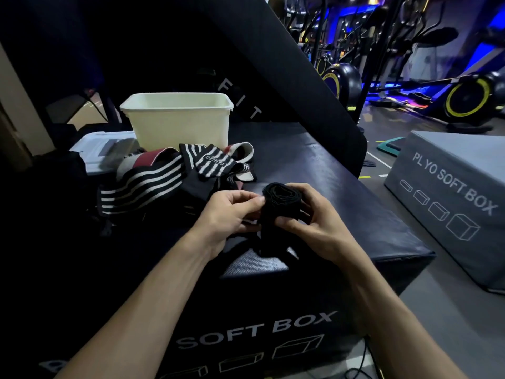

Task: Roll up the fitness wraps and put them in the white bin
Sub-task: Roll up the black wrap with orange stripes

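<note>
While both hands, left (228, 212) and right (308, 217), pinch the black wrap roll (281, 198), bare box top (314, 165) spreads rightward.

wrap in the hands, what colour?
Plain black wrap, no stripes visible; head view, between both hands.

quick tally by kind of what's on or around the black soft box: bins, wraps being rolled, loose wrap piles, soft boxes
White plastic bin: 1
Black fabric wrap being rolled, held by the left hand and the right hand: 1
Heap of striped black, white and maroon wraps: 1 (separate wraps cannot be counted)
Soft boxes: 2, black and grey
Total: 5
</note>
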Demonstrator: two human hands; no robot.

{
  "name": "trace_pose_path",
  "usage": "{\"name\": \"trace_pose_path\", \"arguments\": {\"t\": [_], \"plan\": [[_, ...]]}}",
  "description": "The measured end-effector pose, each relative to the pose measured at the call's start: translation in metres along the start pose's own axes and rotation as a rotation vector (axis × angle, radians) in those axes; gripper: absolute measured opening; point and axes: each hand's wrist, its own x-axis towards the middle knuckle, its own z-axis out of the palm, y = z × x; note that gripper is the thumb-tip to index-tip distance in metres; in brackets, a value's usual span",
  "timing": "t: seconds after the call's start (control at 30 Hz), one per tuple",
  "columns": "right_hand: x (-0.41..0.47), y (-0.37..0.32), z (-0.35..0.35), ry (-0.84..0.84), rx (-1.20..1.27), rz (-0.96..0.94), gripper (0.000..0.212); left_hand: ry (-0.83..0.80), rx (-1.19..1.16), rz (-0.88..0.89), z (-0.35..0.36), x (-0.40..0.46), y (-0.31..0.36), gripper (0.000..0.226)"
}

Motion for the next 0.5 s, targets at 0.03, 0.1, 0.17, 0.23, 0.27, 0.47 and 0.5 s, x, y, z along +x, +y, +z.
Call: {"name": "trace_pose_path", "arguments": {"t": [0.03,0.1,0.17,0.23,0.27,0.47,0.5], "plan": [[0.000,0.000,0.000,0.002,-0.012,-0.010,0.051,-0.015,0.010,-0.030,0.000,0.000,0.001,0.009],[0.000,0.000,0.000,0.002,-0.033,-0.023,0.052,-0.037,0.054,-0.054,-0.001,0.000,0.001,0.014],[0.000,0.000,0.000,-0.004,-0.048,-0.033,0.053,-0.049,0.103,-0.059,-0.002,0.001,0.002,0.016],[0.000,0.000,0.002,0.005,-0.040,-0.041,0.051,-0.071,0.135,-0.071,-0.002,0.002,0.003,0.016],[0.000,0.000,0.003,0.012,-0.020,-0.039,0.049,-0.082,0.145,-0.072,-0.002,0.001,0.004,0.015],[0.003,-0.008,-0.001,0.116,0.392,0.093,0.043,0.053,0.068,0.237,-0.014,0.004,0.003,0.004],[0.002,-0.009,-0.002,0.124,0.471,0.117,0.045,0.048,0.099,0.272,-0.017,0.005,0.003,0.004]]}}
